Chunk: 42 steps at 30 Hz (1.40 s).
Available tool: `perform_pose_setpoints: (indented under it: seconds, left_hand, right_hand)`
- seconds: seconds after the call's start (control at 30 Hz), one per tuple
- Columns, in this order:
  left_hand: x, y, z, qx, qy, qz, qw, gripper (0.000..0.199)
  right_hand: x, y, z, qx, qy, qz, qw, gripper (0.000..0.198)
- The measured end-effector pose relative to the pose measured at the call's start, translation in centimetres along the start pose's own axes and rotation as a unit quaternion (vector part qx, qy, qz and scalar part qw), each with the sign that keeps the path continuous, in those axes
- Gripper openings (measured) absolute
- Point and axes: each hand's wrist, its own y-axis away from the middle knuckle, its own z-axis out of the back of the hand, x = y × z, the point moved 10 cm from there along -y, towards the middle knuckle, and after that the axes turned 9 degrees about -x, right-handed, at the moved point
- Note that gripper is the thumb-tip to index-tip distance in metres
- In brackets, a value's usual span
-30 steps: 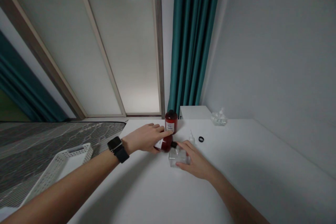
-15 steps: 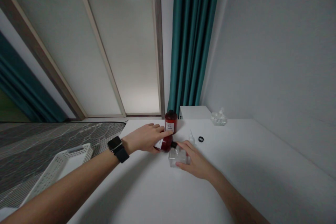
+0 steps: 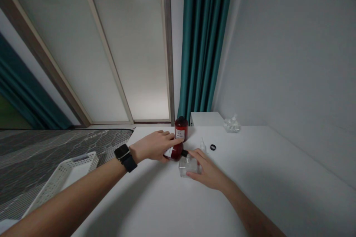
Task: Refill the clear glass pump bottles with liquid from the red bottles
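Note:
My left hand [image 3: 157,146] is wrapped round a dark red bottle [image 3: 176,153] with a white label. The bottle is tipped to the right, its black neck end just above the mouth of a clear square bottle [image 3: 187,167]. Around the clear bottle's right side my right hand [image 3: 204,169] is closed, steadying it on the table. Its forefinger lies close to the red bottle's black end. Behind them a second red bottle [image 3: 181,129] with a black cap stands upright. Whether liquid flows between the two bottles is too small to see.
A black ring [image 3: 213,147] and a small clear nozzle-topped piece [image 3: 203,146] lie beyond my right hand on the white table [image 3: 172,207]. Farther back are a white box [image 3: 205,119] and a crumpled clear plastic bag [image 3: 232,124]. A white perforated basket [image 3: 59,177] sits at left.

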Motion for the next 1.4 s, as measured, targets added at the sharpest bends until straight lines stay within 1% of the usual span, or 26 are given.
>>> perform_pose_setpoints:
  seconds: [0.5,0.7,0.87,1.4]
  left_hand:
    - [-0.11,-0.1,0.35,-0.005,0.005,-0.003,1.0,0.071]
    - [-0.11,-0.07,0.2,0.001,-0.006,-0.003,1.0,0.071]
    - [-0.1,-0.09,0.3,-0.006,0.002,-0.003,1.0,0.07]
    - [-0.08,-0.1,0.36,-0.003,0.007,0.0,1.0,0.069]
  right_hand:
    - [0.38,-0.08,0.18,-0.003,0.007,-0.004,1.0,0.065]
    - [0.37,-0.1,0.1,-0.004,0.004,0.01,1.0,0.066]
    - [0.32,-0.09,0.08,-0.005,0.0,0.015,1.0,0.065]
    - [0.41,-0.07,0.18,-0.004,0.008,0.01,1.0,0.063]
